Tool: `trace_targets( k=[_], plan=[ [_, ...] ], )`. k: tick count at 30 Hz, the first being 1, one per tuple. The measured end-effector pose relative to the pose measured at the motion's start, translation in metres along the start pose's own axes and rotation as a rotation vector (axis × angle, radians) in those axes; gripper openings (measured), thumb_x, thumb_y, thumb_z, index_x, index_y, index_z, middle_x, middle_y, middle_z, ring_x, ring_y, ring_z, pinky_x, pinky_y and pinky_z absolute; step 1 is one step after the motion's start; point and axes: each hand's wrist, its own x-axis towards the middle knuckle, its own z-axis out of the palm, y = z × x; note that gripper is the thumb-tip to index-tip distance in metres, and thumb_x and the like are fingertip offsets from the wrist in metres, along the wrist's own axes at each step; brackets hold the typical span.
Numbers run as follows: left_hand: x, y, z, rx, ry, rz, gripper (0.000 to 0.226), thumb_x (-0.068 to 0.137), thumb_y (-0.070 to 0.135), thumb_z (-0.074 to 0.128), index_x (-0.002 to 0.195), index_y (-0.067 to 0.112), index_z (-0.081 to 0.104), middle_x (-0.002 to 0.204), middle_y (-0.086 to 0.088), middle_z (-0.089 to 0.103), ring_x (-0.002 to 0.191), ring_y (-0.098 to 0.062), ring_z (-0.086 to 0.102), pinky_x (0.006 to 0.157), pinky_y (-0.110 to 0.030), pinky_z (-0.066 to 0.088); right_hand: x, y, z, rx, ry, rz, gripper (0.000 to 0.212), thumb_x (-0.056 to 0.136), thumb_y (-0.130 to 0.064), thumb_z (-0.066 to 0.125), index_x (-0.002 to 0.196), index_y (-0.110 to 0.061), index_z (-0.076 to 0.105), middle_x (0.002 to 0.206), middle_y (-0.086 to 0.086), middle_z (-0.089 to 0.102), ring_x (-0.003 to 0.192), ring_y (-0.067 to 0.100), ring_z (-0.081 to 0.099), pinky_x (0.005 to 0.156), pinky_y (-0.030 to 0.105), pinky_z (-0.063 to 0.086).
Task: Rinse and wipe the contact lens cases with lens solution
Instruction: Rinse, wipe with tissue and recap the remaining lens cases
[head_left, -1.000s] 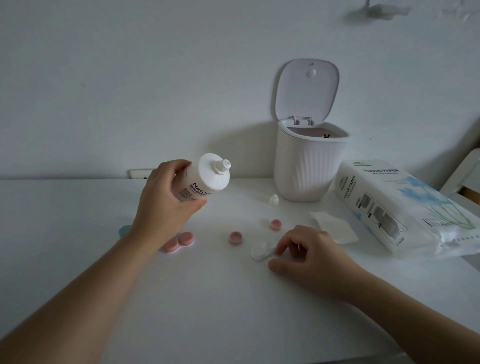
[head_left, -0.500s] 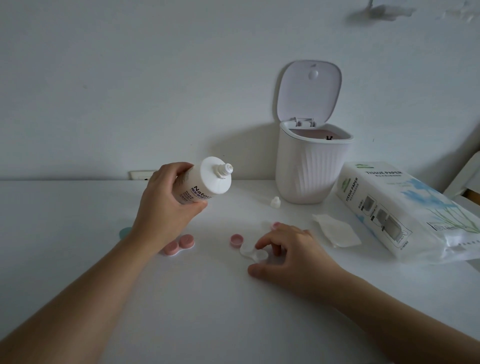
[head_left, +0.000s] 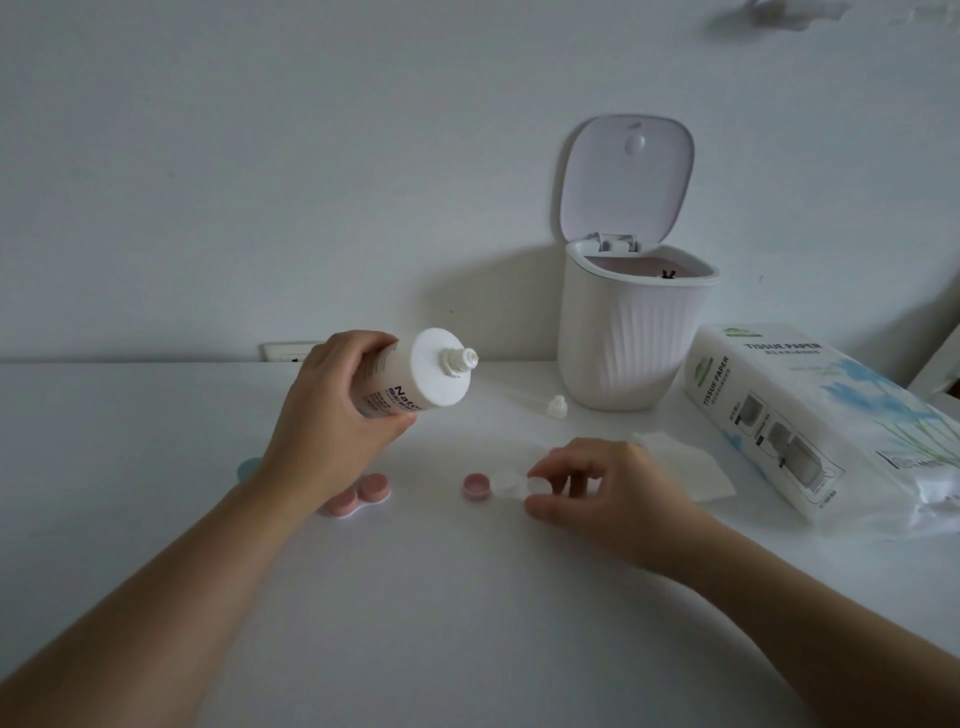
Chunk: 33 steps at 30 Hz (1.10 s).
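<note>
On the white worktop the right hand rests nearest, its fingers and thumb pinched on one end of a clear, uncapped lens case that lies flat on the surface. Touching the case's left end sits a loose pink cap, open side up. Further left lies a second lens case with both pink caps on, partly behind the left wrist. The left hand is wrapped closed around a white solution bottle, held above the worktop and tipped on its side, its bare nozzle pointing right. Beyond lie a folded tissue, the small bottle cap, a tissue pack and an open-lidded bin by the wall.
</note>
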Motion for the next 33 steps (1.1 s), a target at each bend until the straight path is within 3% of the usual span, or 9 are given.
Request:
trace_targets(
  k=[3,6,13,17,23,27,33],
  plan=[
    [0.001,-0.002,0.0,0.034,-0.006,0.056,0.062,0.067,0.013,0.089,0.116,0.034,0.055,0.109,0.029,0.056,0.109,-0.009,0.052,0.085,-0.009,0.037,0.009,-0.001,-0.009,0.009,-0.006,0.014,0.02,0.077,-0.046,0.077,0.094,-0.036,0.076,0.081,-0.019,0.072,0.077,-0.002,0.065,0.074,0.011,0.049],
    [0.002,-0.002,0.0,0.066,-0.016,0.093,0.061,0.068,0.013,0.09,0.117,0.027,0.057,0.116,0.015,0.061,0.11,-0.014,0.053,0.087,-0.024,0.042,0.017,-0.002,-0.015,0.046,-0.025,-0.009,0.018,0.079,-0.041,0.079,0.096,-0.034,0.077,0.081,-0.021,0.07,0.078,-0.002,0.064,0.075,0.006,0.047],
    [0.004,0.004,0.002,0.142,-0.027,0.167,0.061,0.065,0.005,0.09,0.117,0.017,0.062,0.119,0.006,0.062,0.111,-0.02,0.055,0.093,-0.039,0.047,0.028,0.006,-0.02,0.129,-0.021,-0.088,0.016,0.08,-0.034,0.078,0.095,-0.033,0.077,0.086,-0.019,0.071,0.082,0.002,0.064,0.079,0.009,0.048],
    [0.004,0.002,0.005,0.18,-0.055,0.193,0.062,0.063,0.002,0.089,0.117,0.014,0.062,0.12,0.004,0.063,0.112,-0.022,0.056,0.094,-0.034,0.044,0.025,0.014,-0.017,0.152,-0.042,-0.116,0.018,0.078,-0.04,0.075,0.094,-0.034,0.077,0.081,-0.015,0.071,0.081,0.005,0.065,0.076,0.016,0.05],
    [0.002,0.002,0.007,0.213,-0.096,0.213,0.061,0.064,-0.001,0.085,0.119,0.014,0.063,0.124,0.005,0.062,0.117,-0.016,0.051,0.097,-0.026,0.037,0.023,0.017,-0.018,0.222,-0.033,-0.116,0.017,0.075,-0.045,0.073,0.09,-0.037,0.077,0.082,-0.014,0.072,0.077,0.003,0.066,0.073,0.012,0.048],
    [0.001,0.004,0.008,0.24,-0.105,0.216,0.063,0.063,-0.005,0.083,0.12,0.014,0.063,0.125,0.004,0.062,0.119,-0.018,0.051,0.1,-0.029,0.038,0.02,0.016,-0.015,0.231,-0.042,-0.107,0.019,0.074,-0.045,0.073,0.089,-0.035,0.077,0.081,-0.011,0.072,0.077,0.005,0.065,0.076,0.023,0.052],
    [0.001,0.005,0.009,0.272,-0.118,0.255,0.066,0.061,-0.008,0.081,0.12,0.014,0.062,0.125,0.003,0.061,0.119,-0.021,0.052,0.101,-0.032,0.039,0.018,0.014,-0.015,0.234,-0.01,-0.092,0.015,0.075,-0.04,0.076,0.088,-0.033,0.077,0.081,-0.013,0.072,0.077,0.003,0.065,0.073,0.012,0.049]
  ],
)
